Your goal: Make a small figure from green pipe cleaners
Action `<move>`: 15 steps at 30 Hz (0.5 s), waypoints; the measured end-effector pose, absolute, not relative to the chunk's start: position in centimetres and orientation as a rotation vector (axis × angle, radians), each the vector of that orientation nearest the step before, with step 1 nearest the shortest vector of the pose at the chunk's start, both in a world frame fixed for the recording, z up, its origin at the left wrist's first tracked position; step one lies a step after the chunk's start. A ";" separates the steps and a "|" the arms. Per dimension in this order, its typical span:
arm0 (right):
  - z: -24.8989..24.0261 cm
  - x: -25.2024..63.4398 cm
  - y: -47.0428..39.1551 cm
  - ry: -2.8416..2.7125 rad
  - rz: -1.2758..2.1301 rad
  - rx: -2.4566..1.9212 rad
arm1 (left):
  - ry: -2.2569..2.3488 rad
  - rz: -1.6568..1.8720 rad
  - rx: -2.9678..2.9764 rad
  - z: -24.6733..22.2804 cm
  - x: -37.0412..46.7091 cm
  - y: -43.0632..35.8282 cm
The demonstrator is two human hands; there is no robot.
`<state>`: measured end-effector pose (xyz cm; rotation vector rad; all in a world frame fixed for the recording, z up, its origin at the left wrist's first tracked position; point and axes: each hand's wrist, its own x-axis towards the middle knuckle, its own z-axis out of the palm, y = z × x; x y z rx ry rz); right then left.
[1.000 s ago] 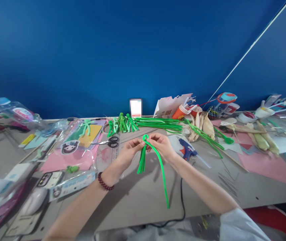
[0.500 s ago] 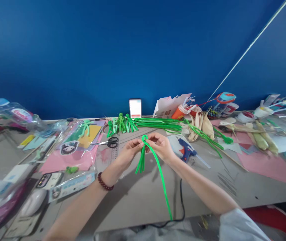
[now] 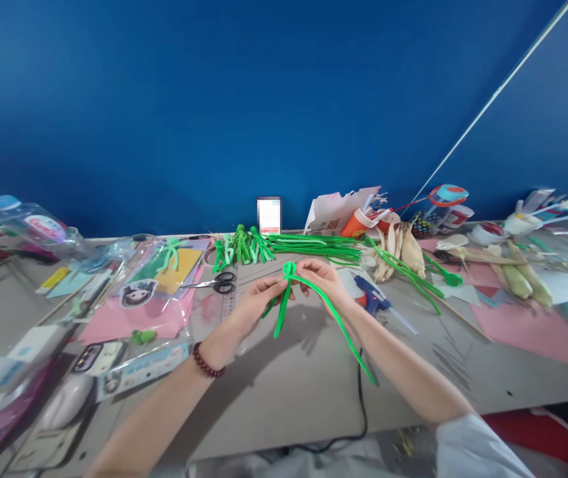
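**Blue wall, crowded grey counter: two hands meet over a knotted green piece**

Against the plain blue wall [image 3: 189, 119], a grey counter [image 3: 274, 405] carries craft supplies pushed mostly to its back and sides, which probably leaves elbow room in the middle. There, raised above the surface, is the bright green fuzzy wire piece [image 3: 288, 269], coiled tight at its top with shorter strands hanging beneath and one long strand sweeping out under the right palm.

The left hand [image 3: 251, 304] has its fingers closed on the piece just below the coil; I'd say that steadies the bunched strands. The right hand [image 3: 330, 289] comes in from the other side, fingers narrowed on the piece where the long strand leaves the coil, a grip that seems suited to guiding it.

Behind, straight green fuzzy stems [image 3: 318, 246] lie bundled lengthwise, likely so that single ones come away easily, beside small green fuzzy figures [image 3: 242, 244]. A phone with a white screen [image 3: 270, 216] stands upright near the wall, perhaps to be glanced at. Black-handled scissors [image 3: 224, 283] and a blue glue gun [image 3: 372, 295] flank the hands, apparently for easy reach.
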<state>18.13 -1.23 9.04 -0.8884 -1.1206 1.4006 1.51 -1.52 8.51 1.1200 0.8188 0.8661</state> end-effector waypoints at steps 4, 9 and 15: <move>8.8 18.3 -1.3 -1.100 1.427 -0.857 | 0.895 0.922 1.075 8.5 1.6 -1.6; 8.4 18.1 -1.6 -1.097 1.516 -0.830 | 0.924 0.993 1.153 9.0 1.8 -2.2; 8.1 18.2 -1.3 -1.077 1.606 -0.781 | 0.887 1.035 1.387 9.0 1.9 -2.3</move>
